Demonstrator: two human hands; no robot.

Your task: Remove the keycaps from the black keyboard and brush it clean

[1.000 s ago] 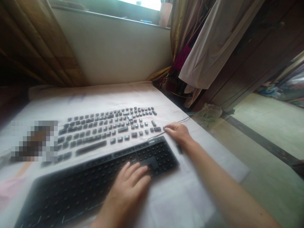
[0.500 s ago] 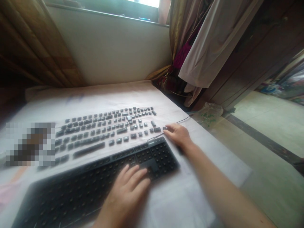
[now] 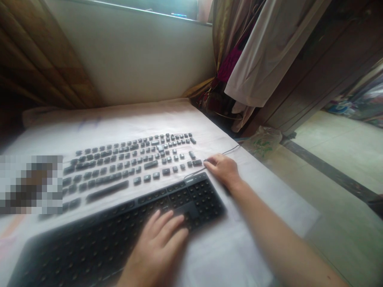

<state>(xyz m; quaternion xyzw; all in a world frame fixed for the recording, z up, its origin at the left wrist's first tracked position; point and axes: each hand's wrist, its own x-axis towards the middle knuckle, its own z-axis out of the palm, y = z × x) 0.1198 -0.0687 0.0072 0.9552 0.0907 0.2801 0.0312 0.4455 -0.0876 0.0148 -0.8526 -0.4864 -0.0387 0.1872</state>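
Observation:
A black keyboard (image 3: 98, 235) with its keycaps off lies across the white-covered table, bare switch posts showing. My left hand (image 3: 158, 243) lies flat over its middle right part, fingers stretched out and holding nothing. Beyond the keyboard, loose black keycaps (image 3: 146, 177) are laid out in rows, among them a long space bar (image 3: 107, 190). At the right end of the nearer rows, my right hand (image 3: 223, 165) pinches a small dark keycap (image 3: 206, 160) between thumb and fingers, low at the cloth. The fingers partly hide that keycap.
The keyboard's cable (image 3: 231, 150) runs behind my right hand and over the table's right edge. A clear plastic bag (image 3: 263, 139) is on the floor there. Curtains (image 3: 251, 59) hang beside the window wall. A blurred-out patch (image 3: 30, 183) covers the left side.
The view has shifted slightly, so the table's far side sits a little further left. Both hands keep nearly the same place, the right still pinching at the keycap.

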